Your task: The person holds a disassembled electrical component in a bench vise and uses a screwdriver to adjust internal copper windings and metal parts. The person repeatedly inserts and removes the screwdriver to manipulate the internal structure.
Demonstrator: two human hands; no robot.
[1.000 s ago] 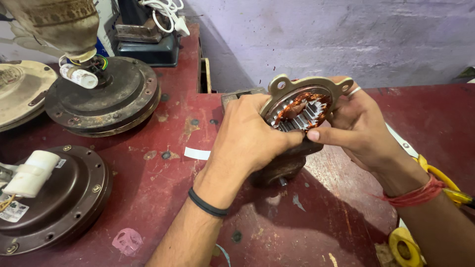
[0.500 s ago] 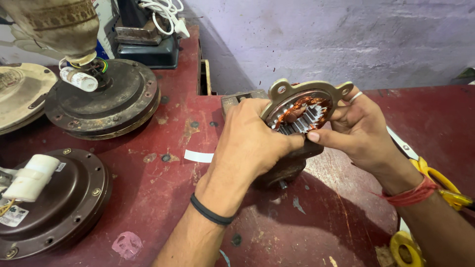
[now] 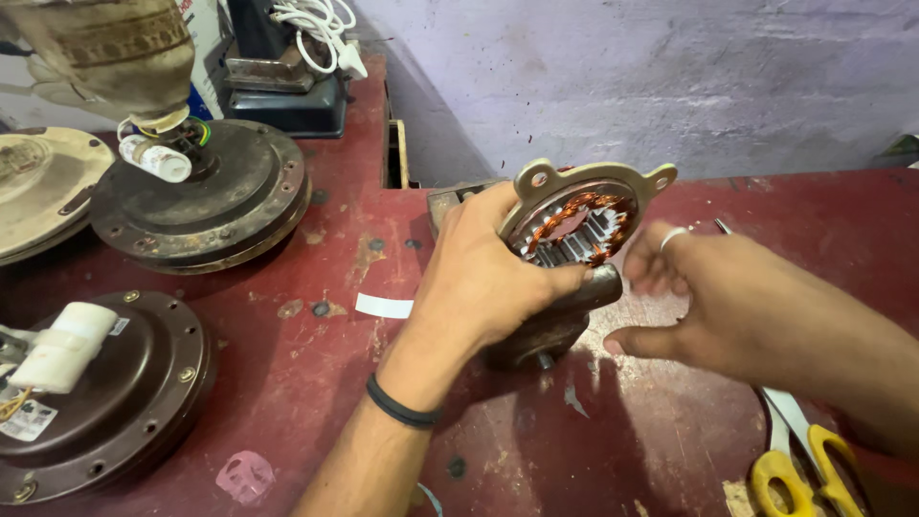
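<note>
A fan motor stator (image 3: pixel 574 225), a metal ring with copper windings inside, stands tilted on its edge over a dark motor housing (image 3: pixel 536 335) on the red bench. My left hand (image 3: pixel 479 282) is wrapped around its left side and lower rim, thumb across the front. My right hand (image 3: pixel 708 306) hovers just right of the stator with its fingers spread and nothing in it, a white ring-like band on one fingertip.
Two dark brown fan motor housings (image 3: pixel 206 196) (image 3: pixel 105 402) lie at the left, with a beige one (image 3: pixel 38 187) at the far left. Yellow-handled scissors (image 3: pixel 804 460) rest at the lower right. A white paper strip (image 3: pixel 383 306) lies on the bench (image 3: pixel 316 373). The purple wall is behind.
My right hand has let go of the stator's windings and pulled back to the right, fingers apart. My left hand keeps its grip on the stator.
</note>
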